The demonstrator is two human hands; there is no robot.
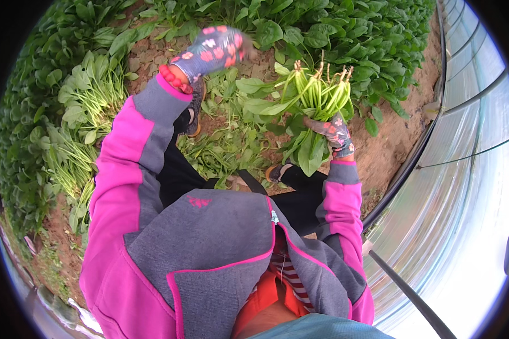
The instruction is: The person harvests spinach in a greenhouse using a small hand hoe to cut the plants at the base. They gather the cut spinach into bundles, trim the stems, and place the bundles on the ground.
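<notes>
My right hand point(334, 132), in a dark floral glove, grips a bunch of leafy greens that look like spinach point(318, 91). Its pale roots point away from me, while broad leaves hang below the hand and out to the left. Out to the left, my left hand point(214, 51) wears a matching floral glove and a red bead bracelet point(174, 79) at the wrist. Its fingertips are motion-blurred, so their pose is unclear. Beneath and between the hands, loose leaves and stems point(225, 146) litter the soil between my shoes.
Bunches of pulled greens point(91, 91) lie at the left beside a dense standing crop point(21, 127). More plants point(356, 38) grow ahead. Along the right run a black pipe point(401, 178) and a translucent plastic sheet wall point(462, 169). Bare soil point(381, 144) borders the pipe.
</notes>
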